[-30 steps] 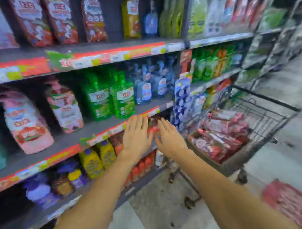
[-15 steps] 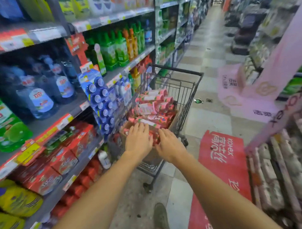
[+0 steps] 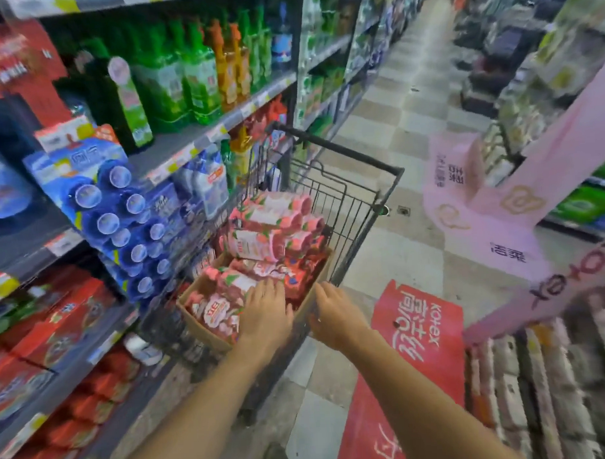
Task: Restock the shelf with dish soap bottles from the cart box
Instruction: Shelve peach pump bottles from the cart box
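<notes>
Right now both hands sit over the cardboard box [image 3: 208, 330] in the wire cart [image 3: 341, 197]. Left hand [image 3: 264, 316] lies flat, fingers spread, on the pink dish soap bottles [image 3: 257, 246] stacked on their sides in the box. Right hand [image 3: 335, 315] has fingers loosely curled at the box rim; can't tell if it grips anything. Bottles look like smooth rigid plastic with glossy labels: likely full, heavy, slippery. Best grabbed round the body, not the cap. Box is soft and open-topped. Shelf [image 3: 188, 147] sits just beside the cart.
</notes>
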`<state>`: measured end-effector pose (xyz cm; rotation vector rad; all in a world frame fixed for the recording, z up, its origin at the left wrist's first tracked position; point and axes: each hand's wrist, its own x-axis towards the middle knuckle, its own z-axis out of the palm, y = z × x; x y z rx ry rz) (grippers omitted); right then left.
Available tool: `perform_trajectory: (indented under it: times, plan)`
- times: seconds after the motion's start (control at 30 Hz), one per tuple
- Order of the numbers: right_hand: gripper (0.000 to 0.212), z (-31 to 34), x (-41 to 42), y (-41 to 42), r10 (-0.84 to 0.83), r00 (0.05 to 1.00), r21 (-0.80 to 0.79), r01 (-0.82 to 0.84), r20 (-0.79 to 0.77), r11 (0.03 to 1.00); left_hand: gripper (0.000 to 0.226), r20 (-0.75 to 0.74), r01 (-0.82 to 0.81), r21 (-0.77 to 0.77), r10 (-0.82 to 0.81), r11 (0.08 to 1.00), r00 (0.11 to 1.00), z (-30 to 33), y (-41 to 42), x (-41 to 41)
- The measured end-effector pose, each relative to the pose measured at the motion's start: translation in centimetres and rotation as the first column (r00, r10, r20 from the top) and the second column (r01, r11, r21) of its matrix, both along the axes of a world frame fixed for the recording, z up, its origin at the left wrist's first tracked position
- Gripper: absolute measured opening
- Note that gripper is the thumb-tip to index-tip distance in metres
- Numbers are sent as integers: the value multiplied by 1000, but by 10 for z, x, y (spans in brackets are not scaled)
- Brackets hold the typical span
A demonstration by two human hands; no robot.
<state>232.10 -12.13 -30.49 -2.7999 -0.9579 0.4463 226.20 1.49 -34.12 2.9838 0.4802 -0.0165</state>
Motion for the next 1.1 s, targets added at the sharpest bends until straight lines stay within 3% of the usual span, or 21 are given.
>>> perform_trajectory:
  times: [0.33, 0.6, 0.9, 1.1]
  plan:
    - [56, -33, 86, 65, 183, 980, -31, -186, -82, 982, 49, -128, -138, -16, 135, 990, 983, -30, 28, 50]
    - [49, -57, 153, 105, 320, 930, -61, -335, -179, 940, 45, -207, -352, -2, 344, 936, 916, -57, 55, 74]
    - [61, -70, 248, 154, 508, 820, -59, -539, -264, 840, 56, -326, -613, 3, 580, 790, 746, -60, 73, 145]
    - [56, -88, 279, 179, 584, 758, -41, -619, -291, 784, 59, -373, -729, 5, 678, 685, 634, -61, 71, 175]
